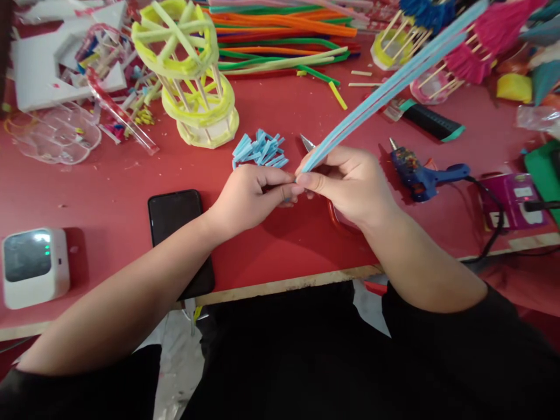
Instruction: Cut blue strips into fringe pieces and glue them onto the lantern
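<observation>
Several long light blue pipe cleaners (pixel 385 81) slant up to the right from between my hands. My right hand (pixel 350 181) pinches the bundle near its lower end. My left hand (pixel 254 195) is closed, thumb and fingers pinched at the very tips of the same pipe cleaners and meeting the right fingertips. Just behind the hands lies a small heap of cut light blue pieces (pixel 259 149). Scissors (pixel 307 143) with a red handle lie beneath my right hand, which hides their middle.
A yellow tower of rings and sticks (pixel 201 87) stands behind the heap. A phone (pixel 175 216) and a white device (pixel 35 268) lie at left. At right are a blue glue gun (pixel 422 172), its cord, and a cutter knife (pixel 431 119). Coloured pipe cleaners (pixel 280 35) fill the back.
</observation>
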Demonstrator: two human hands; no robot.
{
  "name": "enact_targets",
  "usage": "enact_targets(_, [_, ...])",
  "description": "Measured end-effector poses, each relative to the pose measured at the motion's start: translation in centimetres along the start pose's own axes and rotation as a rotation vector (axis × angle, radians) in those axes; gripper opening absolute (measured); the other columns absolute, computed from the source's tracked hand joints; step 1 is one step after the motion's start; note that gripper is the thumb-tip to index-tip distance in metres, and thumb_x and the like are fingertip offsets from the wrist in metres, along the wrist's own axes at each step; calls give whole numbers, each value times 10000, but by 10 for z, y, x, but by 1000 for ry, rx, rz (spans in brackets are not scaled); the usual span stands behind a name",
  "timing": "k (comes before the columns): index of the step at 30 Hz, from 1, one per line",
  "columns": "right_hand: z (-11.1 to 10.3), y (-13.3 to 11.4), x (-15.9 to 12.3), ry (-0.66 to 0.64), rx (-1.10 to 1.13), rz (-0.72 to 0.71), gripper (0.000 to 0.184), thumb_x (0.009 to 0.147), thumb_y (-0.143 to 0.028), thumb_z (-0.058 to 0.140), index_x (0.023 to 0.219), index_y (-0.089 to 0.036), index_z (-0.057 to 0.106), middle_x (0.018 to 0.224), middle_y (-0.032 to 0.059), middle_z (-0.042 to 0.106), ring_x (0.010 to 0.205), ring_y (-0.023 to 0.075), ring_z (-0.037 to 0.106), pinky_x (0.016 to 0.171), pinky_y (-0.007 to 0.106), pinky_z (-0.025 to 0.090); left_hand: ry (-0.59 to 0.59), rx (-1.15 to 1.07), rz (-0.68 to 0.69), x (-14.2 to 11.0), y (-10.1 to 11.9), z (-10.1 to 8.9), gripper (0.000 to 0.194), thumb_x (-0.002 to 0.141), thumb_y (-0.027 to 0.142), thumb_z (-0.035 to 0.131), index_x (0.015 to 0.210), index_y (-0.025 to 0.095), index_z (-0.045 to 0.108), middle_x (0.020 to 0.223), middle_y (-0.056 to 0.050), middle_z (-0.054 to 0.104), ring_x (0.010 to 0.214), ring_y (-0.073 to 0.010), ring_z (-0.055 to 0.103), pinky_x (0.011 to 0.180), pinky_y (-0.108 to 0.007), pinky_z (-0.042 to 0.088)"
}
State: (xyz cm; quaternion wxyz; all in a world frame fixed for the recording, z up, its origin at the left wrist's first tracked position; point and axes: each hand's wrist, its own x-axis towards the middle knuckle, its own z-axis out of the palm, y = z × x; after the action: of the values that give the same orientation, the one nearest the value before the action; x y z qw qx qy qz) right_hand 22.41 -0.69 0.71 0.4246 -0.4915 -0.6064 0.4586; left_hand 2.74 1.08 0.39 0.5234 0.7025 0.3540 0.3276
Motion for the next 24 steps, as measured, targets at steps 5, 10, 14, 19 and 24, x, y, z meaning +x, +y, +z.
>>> enact_targets(5, [-27, -24, -20, 92, -546, 38, 142, 933, -360, 681, 998, -234, 686, 940, 51, 747, 805, 220, 713, 770, 397, 598, 124, -139, -167, 0, -1, -2, 201, 930, 317, 755, 810, 163, 803, 751, -33, 778, 693, -146, 749, 659, -232, 612])
enact_targets(10, [-56, -31, -51, -137, -1343, 106, 188, 891, -311, 640, 958, -136, 653, 933, 209, 717, 903, 396, 720, 803, 525, 574, 132, -144, -108, 0, -2, -3, 216, 930, 319, 749, 778, 168, 785, 728, -20, 746, 685, -141, 723, 694, -259, 620])
enact_targets(14, [-58, -20, -58, -251, -1401, 208, 185, 844, -248, 607, 981, -131, 648, 988, 193, 719, 939, 379, 747, 810, 459, 575, 137, -82, -29, -1, -1, -2, 231, 925, 303, 734, 743, 164, 767, 719, -21, 733, 677, -135, 694, 705, -258, 595])
enact_targets(19, [-62, -17, -55, -215, -1447, 328, 280, 740, -214, 618, 1016, -170, 646, 1003, 181, 764, 936, 380, 756, 783, 438, 565, 167, 74, 29, -3, 1, -2, 225, 930, 277, 712, 750, 156, 772, 707, -26, 727, 670, -131, 663, 696, -250, 555])
enact_targets(24, [-68, -25, -60, -42, -1303, 309, 281, 700, -422, 670, 859, -249, 516, 848, 149, 763, 838, 354, 756, 713, 400, 530, 154, 21, 55, -2, 0, -4, 288, 967, 303, 667, 721, 168, 730, 715, -27, 719, 698, -133, 670, 711, -246, 570])
